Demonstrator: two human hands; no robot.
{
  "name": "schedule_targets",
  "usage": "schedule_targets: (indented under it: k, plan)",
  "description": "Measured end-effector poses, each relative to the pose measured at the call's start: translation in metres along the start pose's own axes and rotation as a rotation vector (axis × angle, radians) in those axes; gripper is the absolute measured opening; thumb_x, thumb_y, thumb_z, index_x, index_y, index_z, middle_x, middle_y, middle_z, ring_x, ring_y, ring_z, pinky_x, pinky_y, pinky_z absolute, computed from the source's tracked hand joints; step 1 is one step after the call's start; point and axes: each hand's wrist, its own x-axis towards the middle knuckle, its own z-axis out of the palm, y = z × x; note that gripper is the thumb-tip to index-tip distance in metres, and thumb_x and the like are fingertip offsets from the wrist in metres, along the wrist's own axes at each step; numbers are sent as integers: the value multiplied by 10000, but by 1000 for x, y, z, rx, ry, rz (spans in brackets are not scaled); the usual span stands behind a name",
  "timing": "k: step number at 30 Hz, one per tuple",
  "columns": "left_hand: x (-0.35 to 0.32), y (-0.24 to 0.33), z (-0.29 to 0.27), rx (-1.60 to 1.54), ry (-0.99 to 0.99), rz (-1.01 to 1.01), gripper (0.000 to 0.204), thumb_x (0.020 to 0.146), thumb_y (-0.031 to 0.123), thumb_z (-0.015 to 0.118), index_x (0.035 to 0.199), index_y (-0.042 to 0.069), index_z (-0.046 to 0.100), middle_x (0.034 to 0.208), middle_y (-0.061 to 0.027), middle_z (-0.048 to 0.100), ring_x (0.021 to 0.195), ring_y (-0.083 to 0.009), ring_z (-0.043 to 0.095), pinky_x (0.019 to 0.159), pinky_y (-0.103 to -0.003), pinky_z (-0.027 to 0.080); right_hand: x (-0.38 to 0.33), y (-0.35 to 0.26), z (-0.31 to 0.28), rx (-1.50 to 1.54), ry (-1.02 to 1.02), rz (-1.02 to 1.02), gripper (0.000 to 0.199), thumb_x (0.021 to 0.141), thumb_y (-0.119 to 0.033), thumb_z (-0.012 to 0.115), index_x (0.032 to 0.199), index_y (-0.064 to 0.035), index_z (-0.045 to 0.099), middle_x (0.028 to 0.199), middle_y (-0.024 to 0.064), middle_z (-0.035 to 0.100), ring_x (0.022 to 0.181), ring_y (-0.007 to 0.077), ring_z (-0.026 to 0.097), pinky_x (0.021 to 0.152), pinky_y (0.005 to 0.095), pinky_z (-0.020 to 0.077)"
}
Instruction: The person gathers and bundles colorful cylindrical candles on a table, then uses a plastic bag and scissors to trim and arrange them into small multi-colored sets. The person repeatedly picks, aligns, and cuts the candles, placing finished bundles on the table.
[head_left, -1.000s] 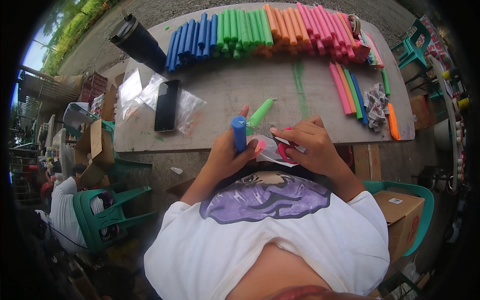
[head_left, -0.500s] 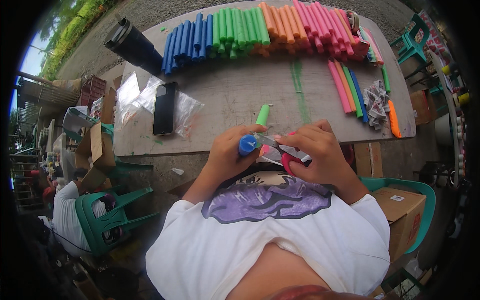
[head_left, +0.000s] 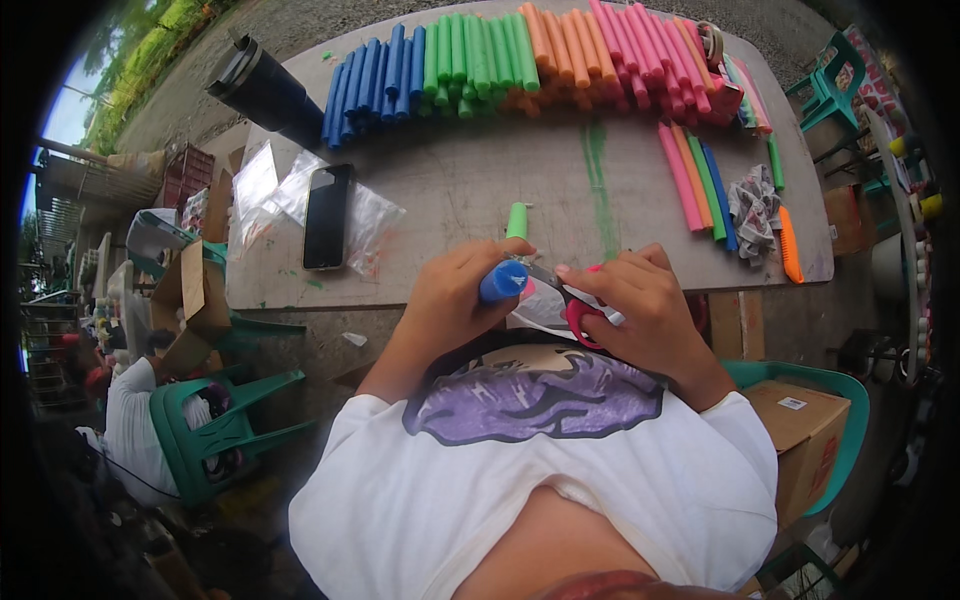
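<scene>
My left hand (head_left: 450,300) grips a short blue stick (head_left: 503,281) close to my chest, its round end facing up. My right hand (head_left: 640,305) holds red-handled scissors (head_left: 575,305), the blades pointing left against the blue stick. A short green stick (head_left: 517,220) lies on the table just beyond my hands. Across the far side of the grey table (head_left: 560,190) lie rows of blue sticks (head_left: 375,75), green sticks (head_left: 470,55), orange sticks (head_left: 560,45) and pink sticks (head_left: 650,50).
A black phone (head_left: 327,215) lies on clear plastic bags (head_left: 370,225) at the left. A dark tumbler (head_left: 265,90) stands at the far left corner. Loose sticks and crumpled paper (head_left: 755,205) lie right. A green chair (head_left: 215,430), a seated person (head_left: 135,430), and a cardboard box (head_left: 810,440) surround me.
My left hand tipped the blue stick from upright toward my right hand. The scissors closed in on its end. The green stick was set down on the table.
</scene>
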Motion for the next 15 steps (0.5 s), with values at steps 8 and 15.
schedule_targets:
  k: [8, 15]
  plan:
    - [5, -9, 8, 72, 38, 76, 446, 737, 129, 762, 1163, 103, 632, 1013, -109, 681, 886, -316, 661, 749, -399, 523, -5, 22, 10, 126, 66, 138, 460, 686, -59, 738, 1129, -173, 702, 834, -13, 660, 771, 164, 636, 760, 323, 377]
    - [7, -7, 9, 44, 39, 42, 454, 740, 146, 776, 1167, 101, 630, 1002, -98, 682, 871, -307, 662, 739, -396, 523, -4, 15, 13, 238, 4, 130, 463, 687, -53, 759, 1131, -142, 666, 908, -10, 672, 798, 144, 627, 790, 316, 364]
